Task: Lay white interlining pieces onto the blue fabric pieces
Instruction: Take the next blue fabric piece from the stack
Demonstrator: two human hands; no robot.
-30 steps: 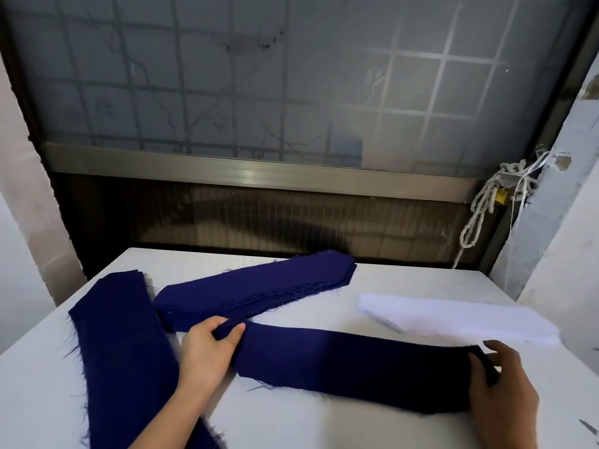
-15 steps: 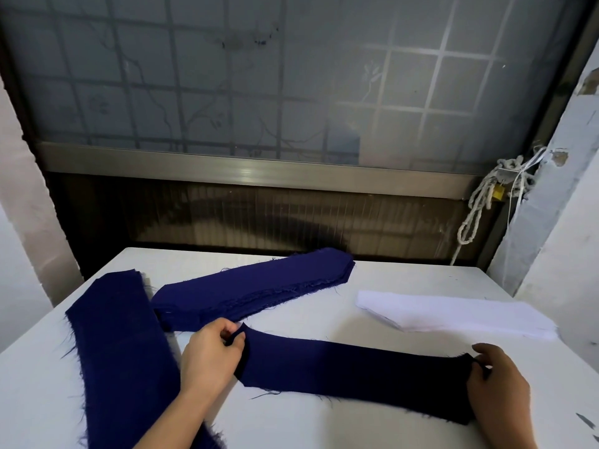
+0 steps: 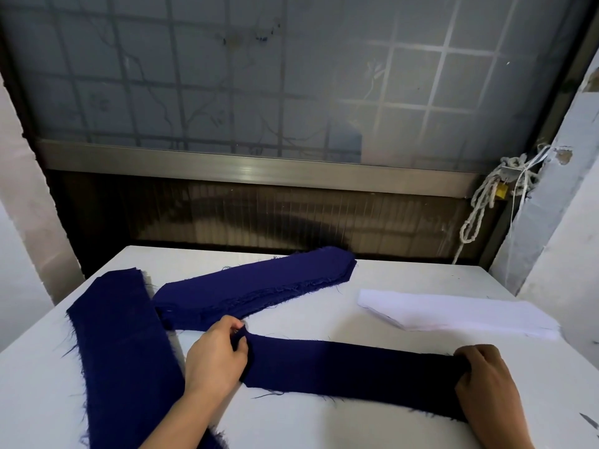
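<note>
The left hand [image 3: 215, 354] pinches the left end of a blue strip [image 3: 350, 367] lying left to right across the near table [image 3: 421, 277]. The right hand [image 3: 486, 380] grips its right end. The interlining [image 3: 453, 314] lies beyond, far right, nearer the right hand, which looks better placed to fetch it.

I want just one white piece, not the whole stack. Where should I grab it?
Probably at the tapered left end of the white stack, pinching only the top layer from the near side. It lies flat on the table, and the layers' edges look slightly stepped there, so one can be peeled off.
</note>
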